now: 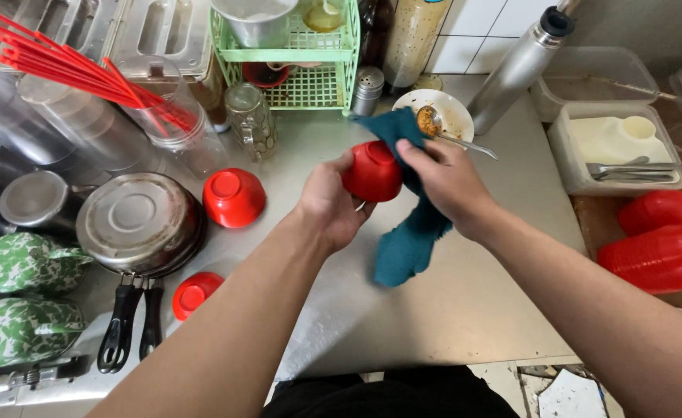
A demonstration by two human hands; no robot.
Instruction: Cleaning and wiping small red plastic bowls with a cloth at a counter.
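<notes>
Red bowl [372, 172] up off the steel surface [465, 294], gripped upside down in the left hand [331, 203]; right hand [445, 179] clutches a teal cloth [407, 232] against it. Another red bowl [234, 197] sits inverted beside stacked pans [139, 224].

I see no label, sign or screen anywhere around me. The nearest thing to a package is a tall bottle [411, 35] of pale speckled stuff at the top centre of the frame, right of the green rack [317, 54].

Bright even light, sharp focus, edges bowed
</notes>
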